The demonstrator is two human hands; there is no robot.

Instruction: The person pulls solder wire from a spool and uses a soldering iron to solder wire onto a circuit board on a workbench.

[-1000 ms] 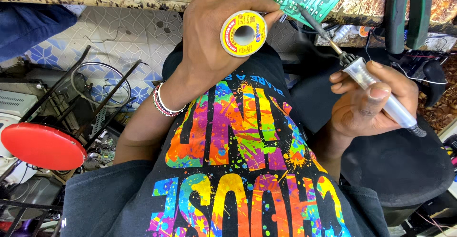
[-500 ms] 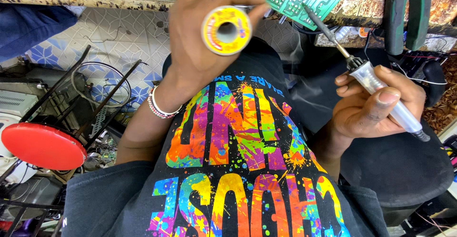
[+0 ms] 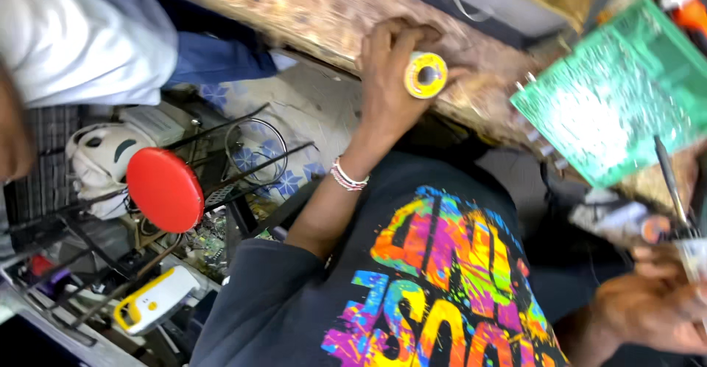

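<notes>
The left hand (image 3: 387, 79) pinches a small yellow solder spool (image 3: 425, 75) between thumb and fingers, held against the worn bench (image 3: 324, 13) edge. The spool looks light and rigid with slick flanges, and is best held by the rim as it is now; the thin wire would probably kink easily. The right hand (image 3: 652, 312), blurred at the frame edge, is closed around a soldering iron (image 3: 674, 190) whose tip is near a green circuit board (image 3: 615, 102), likely stiff but fragile.
</notes>
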